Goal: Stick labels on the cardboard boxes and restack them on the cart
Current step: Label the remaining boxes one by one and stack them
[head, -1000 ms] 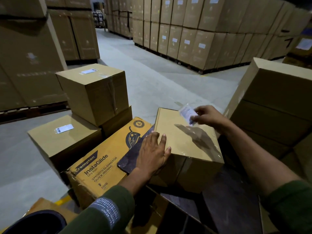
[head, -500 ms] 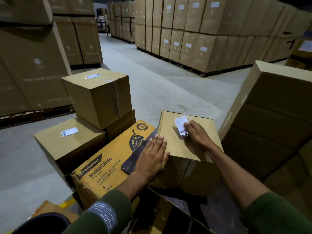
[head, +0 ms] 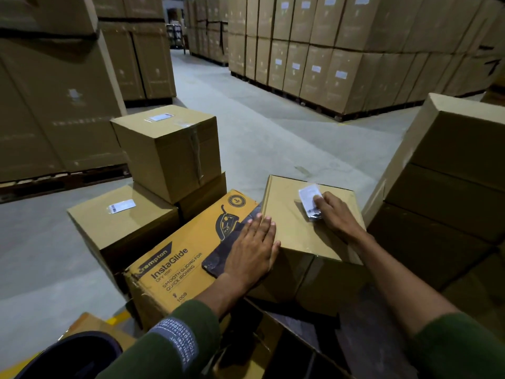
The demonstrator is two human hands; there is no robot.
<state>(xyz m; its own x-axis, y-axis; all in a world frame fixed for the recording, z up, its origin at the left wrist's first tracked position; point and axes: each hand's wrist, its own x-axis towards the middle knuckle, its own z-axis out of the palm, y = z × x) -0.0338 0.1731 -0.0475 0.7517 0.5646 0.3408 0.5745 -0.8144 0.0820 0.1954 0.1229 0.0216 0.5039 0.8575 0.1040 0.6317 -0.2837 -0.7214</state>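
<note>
A plain cardboard box lies in front of me. A white label in a clear sleeve lies on its top near the far edge. My right hand presses the label down with flat fingers. My left hand rests flat on the box's near left corner, fingers straight. To the left stand two labelled boxes: a taller one stacked high and a lower one.
A yellow Crompton InstaGlide carton lies beside the box under my left hand. A stack of plain boxes rises at the right. Palletised cartons line the far side, more at the left. Grey floor lies between.
My right hand brought the label down from the air onto the box top and now presses it flat. My left hand stayed on the box corner.
</note>
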